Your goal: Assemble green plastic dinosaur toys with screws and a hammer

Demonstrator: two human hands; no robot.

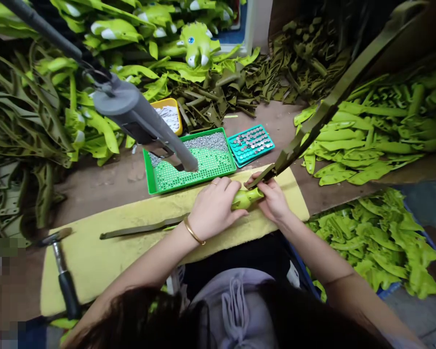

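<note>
Near the yellow mat's (112,261) right end, the left hand (218,206) curled over a lime-green moulded part (245,199), while the right hand (272,198) pinched an olive strip (363,58) beside its open end. The strip, long and arching, likely needed supporting so it didn't twist. A hammer (68,291) lay at the mat's left end. Beyond the mat's far edge sat a green tray (218,160); a power screwdriver (138,116) hung over it, probably hampering reach. Olive pieces (203,102) lay heaped towards the bench's (112,189) far edge.

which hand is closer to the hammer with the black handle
Left. The left hand is to the right of the hammer, holding the green piece; the right hand is farther right, at the raised olive strip.
</note>
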